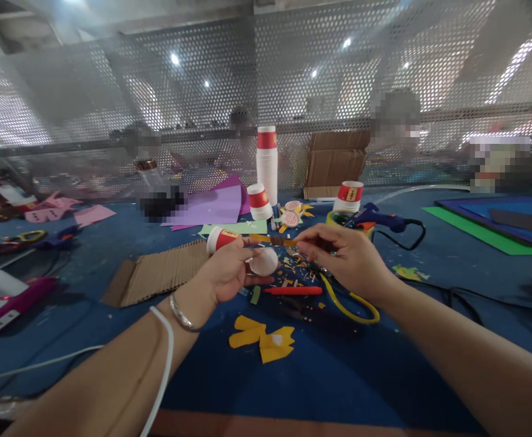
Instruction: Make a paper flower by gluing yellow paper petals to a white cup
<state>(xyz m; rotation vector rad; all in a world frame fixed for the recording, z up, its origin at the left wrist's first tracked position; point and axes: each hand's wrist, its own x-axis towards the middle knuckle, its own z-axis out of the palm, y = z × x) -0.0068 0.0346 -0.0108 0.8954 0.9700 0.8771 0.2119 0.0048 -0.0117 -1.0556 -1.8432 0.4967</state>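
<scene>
My left hand (229, 267) is closed around a small white rounded piece (264, 262); its exact kind is unclear. An orange paper strip (272, 239) stretches between both hands, its left end at my left fingertips. My right hand (338, 249) pinches the strip's right end between thumb and fingers. Just behind my left hand is a red and white paper cup (220, 239), partly hidden. Cut yellow paper pieces (266, 337) lie below the hands. A red marker (293, 291) and yellow-handled scissors (352, 308) rest nearby among paper scraps.
Stacked paper cups (266, 167) stand at the back. A blue glue gun (379, 217) with a black cord sits right, by a tape roll (338, 218). Corrugated cardboard (165, 273) lies left, near a magenta device (15, 303). Coloured sheets (497, 224) lie far right. A perforated panel (202, 91) rises behind.
</scene>
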